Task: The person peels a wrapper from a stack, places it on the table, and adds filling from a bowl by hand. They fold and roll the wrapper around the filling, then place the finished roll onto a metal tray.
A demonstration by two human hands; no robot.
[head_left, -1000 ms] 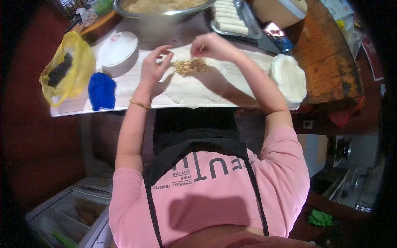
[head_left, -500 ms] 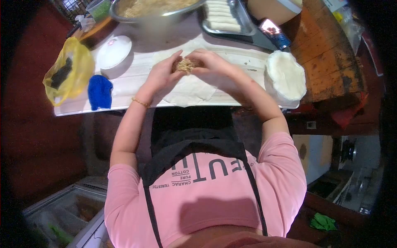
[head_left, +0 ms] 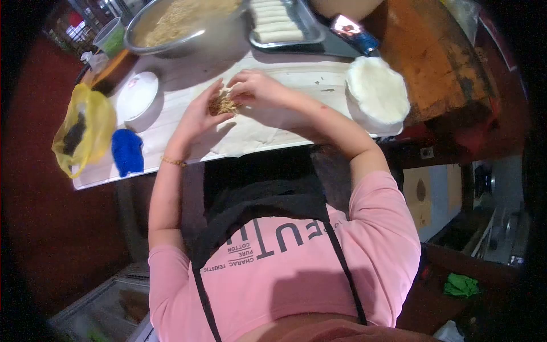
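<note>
Now we cup the shredded filling [head_left: 222,105] between left hand [head_left: 198,117] and right hand [head_left: 257,91], both grips closed on it above the wrapper [head_left: 253,135]; best kept compact and centred, we judge.

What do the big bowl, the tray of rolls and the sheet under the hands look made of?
Big bowl: metal, likely stainless steel; grey, shiny rim.
Tray: the same silvery metal, with glints on its lip.
Sheet: thin, pale, matte dough wrapper, it seems; it creases softly where the left hand and right hand fold it over the filling.
</note>
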